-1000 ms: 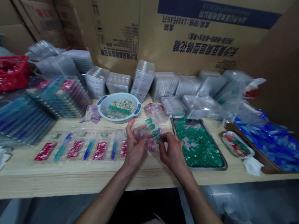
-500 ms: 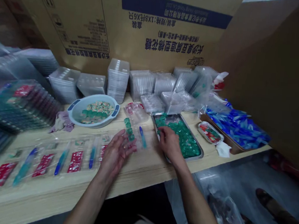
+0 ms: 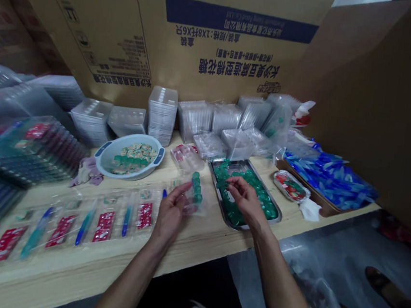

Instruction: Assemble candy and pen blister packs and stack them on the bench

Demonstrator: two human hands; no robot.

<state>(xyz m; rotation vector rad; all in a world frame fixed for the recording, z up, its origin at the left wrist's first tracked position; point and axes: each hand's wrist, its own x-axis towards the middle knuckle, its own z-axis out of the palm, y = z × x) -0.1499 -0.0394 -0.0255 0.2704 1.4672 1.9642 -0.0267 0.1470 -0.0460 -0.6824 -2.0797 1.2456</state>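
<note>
My left hand (image 3: 171,212) grips a clear plastic blister pack (image 3: 192,196) that has a row of green pieces in it and rests on the wooden table (image 3: 197,243). My right hand (image 3: 245,199) hovers over the metal tray (image 3: 219,207) full of green pieces (image 3: 255,200), with thumb and fingers pinched together; what they hold is too small to make out. A row of filled blister packs (image 3: 86,220) with blue pens and red cards lies to the left of my left hand.
A pale blue bowl (image 3: 106,151) of small mixed pieces stands behind the packs. Stacks of empty clear trays (image 3: 162,113) line the back against large cardboard boxes (image 3: 217,34). A small dish of red pieces (image 3: 289,185) and a tray of blue wrappers (image 3: 330,178) sit at the right.
My right hand has lifted from the near edge of the green-piece tray and pinched its fingers above it. My left hand has closed on the blister pack and shifted slightly right.
</note>
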